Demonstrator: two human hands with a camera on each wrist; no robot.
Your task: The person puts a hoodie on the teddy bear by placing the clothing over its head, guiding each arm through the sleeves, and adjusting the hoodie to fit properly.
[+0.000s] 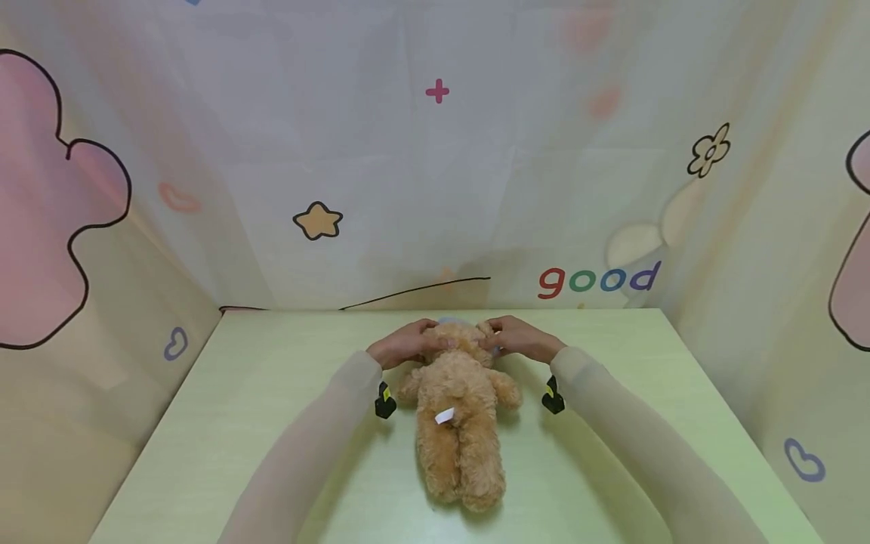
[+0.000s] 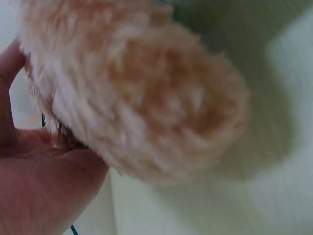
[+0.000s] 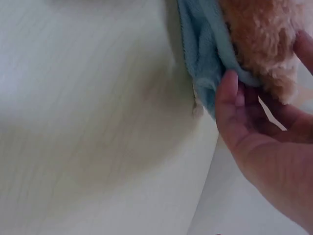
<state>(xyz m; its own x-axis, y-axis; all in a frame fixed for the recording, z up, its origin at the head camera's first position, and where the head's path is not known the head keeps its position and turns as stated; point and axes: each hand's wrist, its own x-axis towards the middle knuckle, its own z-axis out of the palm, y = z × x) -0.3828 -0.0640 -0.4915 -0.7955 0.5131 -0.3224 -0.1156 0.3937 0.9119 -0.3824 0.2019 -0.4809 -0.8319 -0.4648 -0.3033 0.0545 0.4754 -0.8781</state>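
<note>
At the far part of the desk point(image 1: 272, 393), a tan plush bear point(image 1: 457, 378) lies stretched out, head toward the back edge and legs toward the wearer. Its head sits between the two hands. The left hand point(image 1: 405, 344) holds one side of the head, thumb and fingers bent over the fur. The right hand point(image 1: 526, 338) has the other side, fingers close together, pinching a fold of blue cloth point(image 3: 203, 44) beside the fur (thumb tip on the cloth, one finger on the fur).

A white tag point(image 1: 445, 415) sticks out near the top of the legs. Pale sleeves point(image 1: 306, 446) flank the body, each with a black wrist device beneath the cuff. Behind the desk hangs a printed curtain point(image 1: 381, 136) with a star and the word "good".

Both hands cover the sides of the head, and the face cannot be seen. At the left wrist, blurred fur fills much of the view and hides the fingertips. The right wrist view cuts off the bear.
</note>
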